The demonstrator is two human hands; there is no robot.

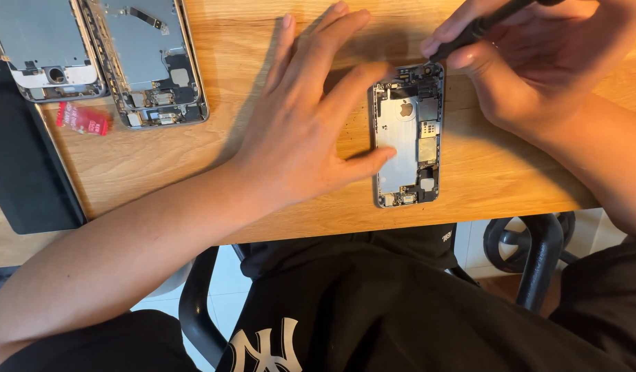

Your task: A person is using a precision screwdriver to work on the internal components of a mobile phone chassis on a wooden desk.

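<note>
Head view, one entry per item. Left hand (300,131): fingers spread flat on the table (194,172), thumb pressed against the left edge of the opened phone (407,134), steadying it, gripping nothing. Right hand (531,62): fingers closed around a black screwdriver (480,27), tip set at the phone's top corner. Phone: lies face-open near the table's front edge, circuit parts exposed. Far left: two more stripped phone shells (101,58), a small red packet (82,118), a dark mat (21,151). Risk, as judged: the tip could skid off a tiny screw and gouge a part, since only the thumb braces the phone.
</note>
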